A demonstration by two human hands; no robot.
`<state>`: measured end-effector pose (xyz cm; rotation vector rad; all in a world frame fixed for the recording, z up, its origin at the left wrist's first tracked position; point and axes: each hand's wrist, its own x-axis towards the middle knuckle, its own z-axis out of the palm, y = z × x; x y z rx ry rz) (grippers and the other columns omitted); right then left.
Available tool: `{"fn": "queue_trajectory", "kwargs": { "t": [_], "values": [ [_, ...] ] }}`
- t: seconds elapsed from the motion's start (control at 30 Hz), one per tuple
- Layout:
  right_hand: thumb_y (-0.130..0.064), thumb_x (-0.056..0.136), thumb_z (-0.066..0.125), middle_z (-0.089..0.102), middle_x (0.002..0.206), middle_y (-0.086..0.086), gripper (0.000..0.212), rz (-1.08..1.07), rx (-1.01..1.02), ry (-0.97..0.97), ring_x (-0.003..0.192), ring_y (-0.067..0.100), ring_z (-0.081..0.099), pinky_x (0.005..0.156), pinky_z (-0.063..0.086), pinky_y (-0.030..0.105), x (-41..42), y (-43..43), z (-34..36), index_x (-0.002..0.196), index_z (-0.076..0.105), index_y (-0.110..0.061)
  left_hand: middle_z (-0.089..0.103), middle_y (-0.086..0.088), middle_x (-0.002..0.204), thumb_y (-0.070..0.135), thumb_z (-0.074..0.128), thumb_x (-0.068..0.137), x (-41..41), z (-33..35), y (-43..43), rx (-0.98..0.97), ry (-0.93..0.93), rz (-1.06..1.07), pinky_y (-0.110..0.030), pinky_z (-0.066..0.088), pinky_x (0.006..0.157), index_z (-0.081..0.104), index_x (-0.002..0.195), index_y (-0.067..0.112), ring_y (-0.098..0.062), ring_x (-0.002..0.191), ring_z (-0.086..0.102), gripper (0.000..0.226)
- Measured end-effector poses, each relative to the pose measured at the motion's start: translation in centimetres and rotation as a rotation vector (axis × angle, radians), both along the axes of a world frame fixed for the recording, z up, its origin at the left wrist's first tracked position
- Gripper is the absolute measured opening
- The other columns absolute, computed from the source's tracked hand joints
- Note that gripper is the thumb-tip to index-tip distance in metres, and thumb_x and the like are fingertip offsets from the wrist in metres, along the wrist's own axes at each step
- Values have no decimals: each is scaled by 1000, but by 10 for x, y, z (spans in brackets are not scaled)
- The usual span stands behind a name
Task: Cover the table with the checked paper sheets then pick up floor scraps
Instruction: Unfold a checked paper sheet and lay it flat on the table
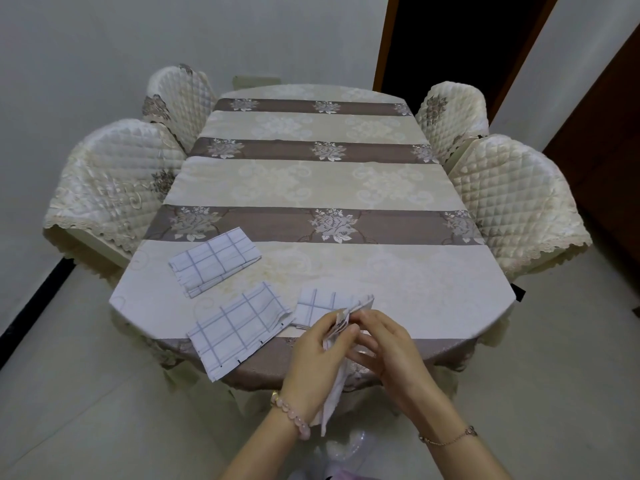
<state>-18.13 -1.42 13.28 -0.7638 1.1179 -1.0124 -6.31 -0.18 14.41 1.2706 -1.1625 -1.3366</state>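
The tabletop (311, 188) carries a cream and brown striped floral cloth and stands between four quilted chairs (114, 181), two on each long side. Three folded checked paper sheets lie at the end of the tabletop nearest the person. The first folded sheet (214, 261) rests flat on the cream band, left of the tabletop's centre line. The second folded sheet (239, 327) lies nearer the person than the first, tilted, with its lower corner overhanging the tabletop's near edge. The third folded sheet (320, 308) lies just right of the second, partly hidden behind the hands. Both hands meet over the near edge of the tabletop. The left hand (317, 355) has its grip closed on a bunched piece of white paper (334, 386), which hangs down below the tabletop's edge toward the floor. The right hand (384, 348) has its fingers pinched on the upper end of the same paper (the exact contact is partly hidden by the left hand). A bead bracelet (291, 414) sits on the left wrist, and a thin chain bracelet (450, 438) on the right.
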Motion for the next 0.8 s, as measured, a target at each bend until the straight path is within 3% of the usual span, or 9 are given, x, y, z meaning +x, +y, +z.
{"fn": "queue_trajectory", "kwargs": {
  "t": [0.1,0.23,0.4,0.53,0.73,0.8],
  "values": [
    [-28,89,58,71,104,17,33,-11,20,-10,101,28,68,89,55,39,1,-1,-1,102,62,2,74,-6,85,11,55,91,-1,0,-1,71,135,84,-14,52,66,67,95,0,-7,81,70,17],
    [-31,83,67,68,105,21,35,-25,49,23,102,30,67,91,55,42,2,-2,-5,97,62,0,67,-1,66,8,52,92,-4,2,0,113,184,93,-16,52,61,62,83,-7,-8,67,65,21],
    [-20,85,65,67,97,21,18,-16,60,39,97,30,67,83,58,34,-1,-3,-6,91,63,-3,60,-16,70,5,51,90,-5,3,-1,209,298,127,-32,52,68,58,72,-5,-20,70,60,21],
    [-15,90,58,67,94,17,12,-24,55,119,97,30,65,78,57,30,-7,-6,-9,86,66,-7,59,-5,64,14,48,94,2,-3,-5,206,165,184,-31,47,63,57,68,10,-18,65,55,28],
    [-18,92,56,66,88,8,16,-135,80,233,82,21,61,64,50,25,-47,-20,-6,98,65,-7,55,-3,67,21,46,96,50,-16,-30,140,-59,357,-28,38,61,53,75,12,-12,63,51,24],
    [-20,90,59,68,89,6,15,-149,85,303,79,18,60,61,48,24,-59,-27,-5,97,68,-11,60,-1,75,21,47,95,68,-21,-40,113,-145,371,-27,41,63,57,79,11,-13,72,54,22]
  ]
}}
